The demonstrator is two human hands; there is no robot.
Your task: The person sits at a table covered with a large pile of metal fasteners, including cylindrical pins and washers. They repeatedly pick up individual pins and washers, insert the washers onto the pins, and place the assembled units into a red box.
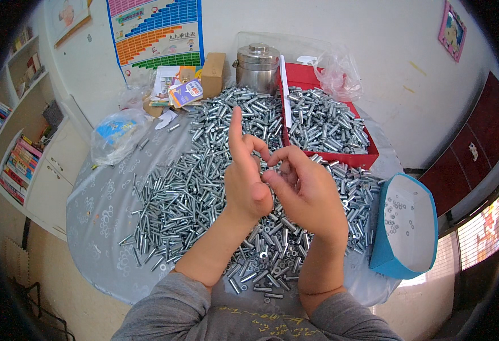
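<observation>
My left hand (243, 173) and my right hand (306, 196) are raised together over a big heap of short silver metal bolts and sleeves (187, 187) that covers the round table. The left index finger points straight up and its other fingers are curled. My right hand's fingertips close in against the left fingers at one spot. Whatever small piece sits between them is hidden by the fingers. More silver pieces and small washers lie right below my wrists (266, 264).
A red tray (370, 154) full of the same metal pieces stands at the back right. A blue-and-white box (417, 193) with small washers sits at the right edge. A steel pot (258, 65), a cardboard box (212, 74), booklets and a plastic bag (116, 133) stand behind. A grey patterned cloth (101, 210) covers the table.
</observation>
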